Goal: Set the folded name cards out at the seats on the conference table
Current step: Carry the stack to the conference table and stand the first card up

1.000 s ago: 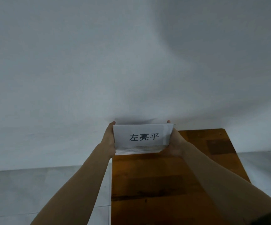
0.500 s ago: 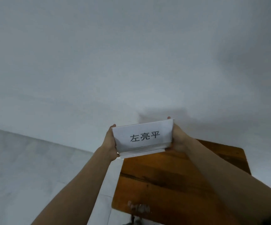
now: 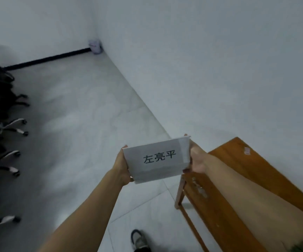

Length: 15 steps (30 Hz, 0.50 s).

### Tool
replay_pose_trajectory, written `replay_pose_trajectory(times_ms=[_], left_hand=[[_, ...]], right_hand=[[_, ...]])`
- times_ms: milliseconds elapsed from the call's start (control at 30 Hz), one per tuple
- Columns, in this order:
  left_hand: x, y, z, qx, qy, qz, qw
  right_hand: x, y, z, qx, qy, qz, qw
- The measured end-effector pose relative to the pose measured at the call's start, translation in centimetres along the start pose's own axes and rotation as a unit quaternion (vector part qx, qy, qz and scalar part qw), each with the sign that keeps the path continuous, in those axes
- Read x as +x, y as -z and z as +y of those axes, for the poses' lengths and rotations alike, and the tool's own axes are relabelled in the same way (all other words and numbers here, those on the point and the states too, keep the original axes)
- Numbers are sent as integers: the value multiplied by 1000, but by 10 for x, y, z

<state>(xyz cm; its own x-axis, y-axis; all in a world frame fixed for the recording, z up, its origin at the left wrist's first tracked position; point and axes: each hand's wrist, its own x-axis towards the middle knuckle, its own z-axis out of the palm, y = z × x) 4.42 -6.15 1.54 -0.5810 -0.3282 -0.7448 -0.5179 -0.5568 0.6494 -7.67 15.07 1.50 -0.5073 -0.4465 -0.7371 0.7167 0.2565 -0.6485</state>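
Head view: we note stack of name cards (image 3: 158, 160), white paper, flat rectangles, layered edges showing along lower side. Top card bears three dark printed characters, 左亮平. Stack held in air over floor (image 3: 85, 124), just left of wooden worktop (image 3: 252, 160) corner, not touching it. Left hand (image 3: 122, 164) and right hand (image 3: 197, 160) each have fingers clamped on one short end. Worktop orange-brown, glossy, scuffed. Floor pale grey tile. Wall (image 3: 219, 70) plain white. Office chairs (image 3: 10, 126) on castor bases far left. Shoe (image 3: 138, 240) below.
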Motion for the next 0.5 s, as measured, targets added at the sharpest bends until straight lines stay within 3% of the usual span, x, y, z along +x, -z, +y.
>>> replay_pose_trajectory(times_ms=[100,333,500], left_hand=[[-38,86,-11,-71,-11,73,995],[-122,265,-49,-170,-28,217,961],[-176,400,-84,-242,-34,276,930]], right_hand=[[4,-85,12,-110,8,-39,993],[8,-289,57,-245,-3,-140,959],[2,-435,115,-307,-28,-214,927]])
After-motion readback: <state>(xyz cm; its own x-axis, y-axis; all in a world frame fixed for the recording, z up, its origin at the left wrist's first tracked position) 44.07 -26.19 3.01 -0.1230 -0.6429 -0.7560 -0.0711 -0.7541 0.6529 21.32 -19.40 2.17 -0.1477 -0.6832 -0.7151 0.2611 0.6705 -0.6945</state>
